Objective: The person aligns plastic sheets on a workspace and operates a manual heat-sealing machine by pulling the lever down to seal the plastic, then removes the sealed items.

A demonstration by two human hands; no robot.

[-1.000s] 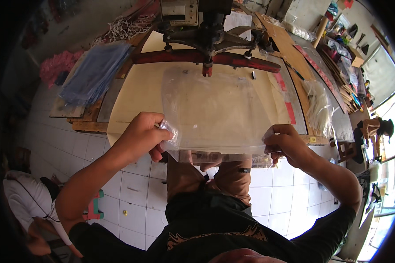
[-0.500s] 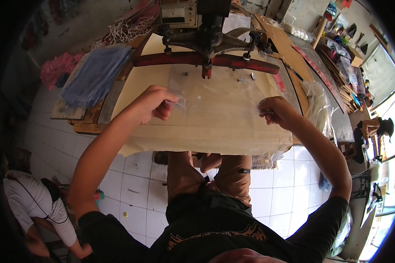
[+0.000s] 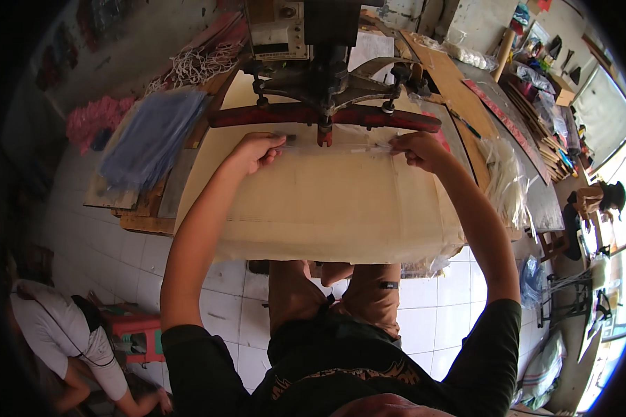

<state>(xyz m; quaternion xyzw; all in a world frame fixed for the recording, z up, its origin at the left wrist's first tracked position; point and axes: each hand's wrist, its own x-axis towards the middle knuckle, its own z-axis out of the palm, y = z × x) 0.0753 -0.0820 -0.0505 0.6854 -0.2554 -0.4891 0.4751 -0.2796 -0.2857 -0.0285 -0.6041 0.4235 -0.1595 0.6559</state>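
A clear plastic sheet (image 3: 348, 149) is stretched between my two hands, just below the red bar (image 3: 271, 115) of a dark press machine (image 3: 330, 69). My left hand (image 3: 259, 149) pinches its left end, fingers curled. At the other end, my right hand (image 3: 417, 149) grips it with thumb and fingers closed. The sheet's far part passes toward the bar and is hard to make out. Beneath lies a cream-coloured covering (image 3: 313, 208) over the work table, its near edge hanging above my knees.
Blue plastic sheets (image 3: 153, 139) are stacked at the left, near a pink bundle (image 3: 97, 121) and white cords (image 3: 195, 66). Clear plastic strips (image 3: 501, 170) hang at the table's right. A person in a light shirt (image 3: 55, 323) bends at lower left beside a red stool (image 3: 133, 333).
Both hands have moved away from my body and closer together, carrying the plastic sheet toward the red bar. The plastic no longer spreads over the middle of the cream covering.
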